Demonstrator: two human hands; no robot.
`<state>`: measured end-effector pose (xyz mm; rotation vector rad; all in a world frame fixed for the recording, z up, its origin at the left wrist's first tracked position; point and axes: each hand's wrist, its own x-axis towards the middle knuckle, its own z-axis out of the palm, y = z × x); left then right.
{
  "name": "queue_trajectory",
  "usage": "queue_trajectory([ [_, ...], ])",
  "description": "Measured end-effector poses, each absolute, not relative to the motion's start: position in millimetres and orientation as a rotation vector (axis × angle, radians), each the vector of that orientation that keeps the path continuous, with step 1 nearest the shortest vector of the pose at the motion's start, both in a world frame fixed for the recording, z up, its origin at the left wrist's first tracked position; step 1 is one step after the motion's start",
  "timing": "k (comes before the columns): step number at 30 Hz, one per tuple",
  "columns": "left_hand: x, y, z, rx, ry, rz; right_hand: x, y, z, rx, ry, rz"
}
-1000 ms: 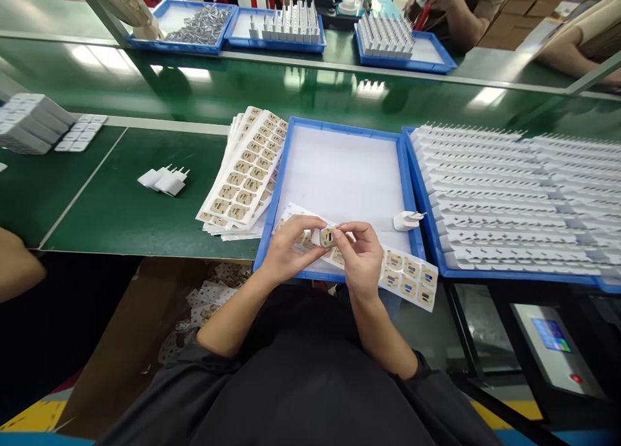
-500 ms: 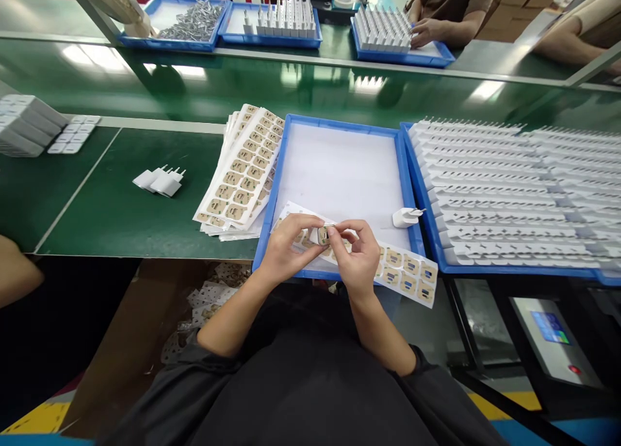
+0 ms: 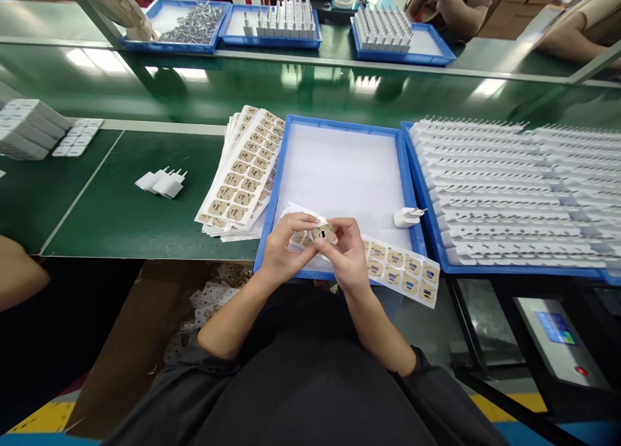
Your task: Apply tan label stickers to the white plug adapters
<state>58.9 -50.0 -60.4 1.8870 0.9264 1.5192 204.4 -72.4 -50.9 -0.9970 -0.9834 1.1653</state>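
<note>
Between both hands is a white plug charger [image 3: 324, 232], its end face turned up with a tan sticker on it. My left hand [image 3: 290, 245] grips it from the left with thumb and fingers. From the right, my right hand [image 3: 348, 255] pinches it, the thumb at the sticker's lower edge. Beneath the hands a sheet of tan stickers [image 3: 410, 275] lies slantwise across the front rim of a blue tray [image 3: 342, 167] lined in white. Another white plug charger [image 3: 406, 217] lies on its side at the tray's right edge.
A stack of sticker sheets [image 3: 242, 167] lies left of the tray. Several chargers [image 3: 162, 182] rest on the green table farther left. A blue tray packed with chargers [image 3: 504, 200] stands to the right. Across the bench are more trays and a co-worker's arm [image 3: 458, 15].
My right hand has shifted slightly left and its fingers have moved around the charger's side; more of the sticker face shows. Across the bench, the co-worker's hand has lifted from the tray.
</note>
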Motion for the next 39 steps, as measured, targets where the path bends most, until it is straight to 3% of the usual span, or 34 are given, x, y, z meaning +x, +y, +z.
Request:
queue_trajectory([
  [15,62,-52,-56,2.32,0.949,1.685,193,-71,-43,-0.951,-0.857,1.117],
  [27,60,-53,-60,2.138,0.979,1.629,204,-73,-42,-0.934,-0.882,1.237],
  [39,63,-52,-60,1.843,1.032,1.541,221,-77,-30,-1.056,-1.591,0.418],
])
